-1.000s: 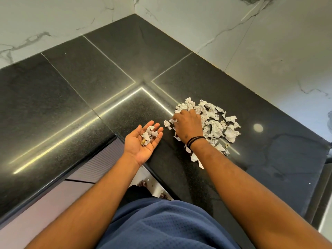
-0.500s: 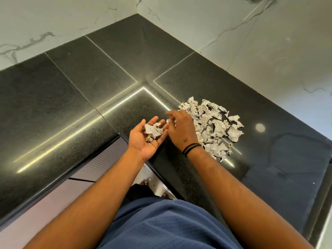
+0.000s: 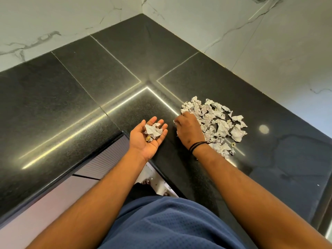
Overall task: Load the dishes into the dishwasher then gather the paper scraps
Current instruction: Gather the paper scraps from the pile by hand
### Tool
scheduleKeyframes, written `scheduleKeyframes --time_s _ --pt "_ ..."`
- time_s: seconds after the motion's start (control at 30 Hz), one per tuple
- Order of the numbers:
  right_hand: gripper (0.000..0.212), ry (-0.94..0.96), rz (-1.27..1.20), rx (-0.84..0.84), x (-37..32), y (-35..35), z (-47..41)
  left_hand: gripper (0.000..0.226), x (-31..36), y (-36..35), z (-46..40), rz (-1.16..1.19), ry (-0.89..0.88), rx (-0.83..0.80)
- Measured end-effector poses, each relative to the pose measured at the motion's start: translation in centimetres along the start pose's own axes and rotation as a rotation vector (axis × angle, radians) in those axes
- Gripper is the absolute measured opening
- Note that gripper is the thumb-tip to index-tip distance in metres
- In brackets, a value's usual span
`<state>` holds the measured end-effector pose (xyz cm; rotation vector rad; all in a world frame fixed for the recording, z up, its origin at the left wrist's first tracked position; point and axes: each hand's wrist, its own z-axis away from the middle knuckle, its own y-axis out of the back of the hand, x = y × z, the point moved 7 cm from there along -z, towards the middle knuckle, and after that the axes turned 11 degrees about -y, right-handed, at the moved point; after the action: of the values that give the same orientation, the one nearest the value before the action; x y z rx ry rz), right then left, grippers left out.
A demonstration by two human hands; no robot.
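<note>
A black stone countertop was seen from above, wrapped around an inner corner and backed by white marble walls. A pile of crumpled paper scraps was heaped on the right-hand run of the countertop, between its front edge and the wall. The left hand was held palm up and spread just beyond the inner front corner of the countertop, and a few scraps and a small yellowish bit were cupped in it. The right hand was laid palm down at the pile's left edge, and a scrap appeared to be pinched at the fingertips, though the grip was largely hidden by the back of the hand. A black band was worn on the right wrist. A blue shirt filled the bottom of the view.
</note>
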<state>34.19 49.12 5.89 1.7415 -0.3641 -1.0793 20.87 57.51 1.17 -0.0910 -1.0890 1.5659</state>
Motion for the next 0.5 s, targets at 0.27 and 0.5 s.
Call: scheduleKeyframes --time_s 0.27,0.5 --pt "0.014 0.181 -0.306 -0.047 -7.9 1.8 5.3 0.043 -0.8 -1.2 -0.1 0.044 -0.011 -0.001" --pt "0.017 -0.078 -0.212 0.189 -0.7 4.8 3.2 0.043 -0.3 -1.3 -0.6 0.064 -0.036 -0.039"
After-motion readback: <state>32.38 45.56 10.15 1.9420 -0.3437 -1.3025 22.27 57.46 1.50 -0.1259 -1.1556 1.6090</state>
